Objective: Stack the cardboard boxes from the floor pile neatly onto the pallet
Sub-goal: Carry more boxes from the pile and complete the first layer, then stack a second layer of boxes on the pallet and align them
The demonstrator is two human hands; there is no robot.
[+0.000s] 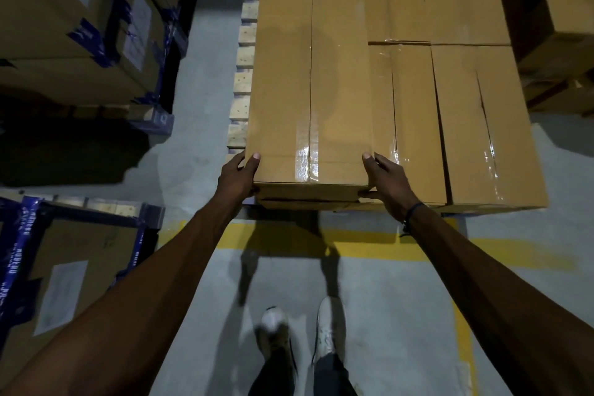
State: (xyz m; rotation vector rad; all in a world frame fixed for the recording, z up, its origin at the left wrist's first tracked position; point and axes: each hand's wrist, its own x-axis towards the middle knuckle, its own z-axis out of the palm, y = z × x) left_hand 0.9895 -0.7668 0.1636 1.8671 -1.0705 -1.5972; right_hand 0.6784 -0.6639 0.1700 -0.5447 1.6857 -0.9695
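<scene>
Left hand (239, 175) and right hand (387, 180) are clamped on the near corners of a long cardboard box (310, 90), which sits on the wooden pallet (240, 80) at its left edge, tight against the neighbouring boxes (456, 112), probably to square it up.

Pallet (241, 83) mostly under boxes (418, 100)
</scene>
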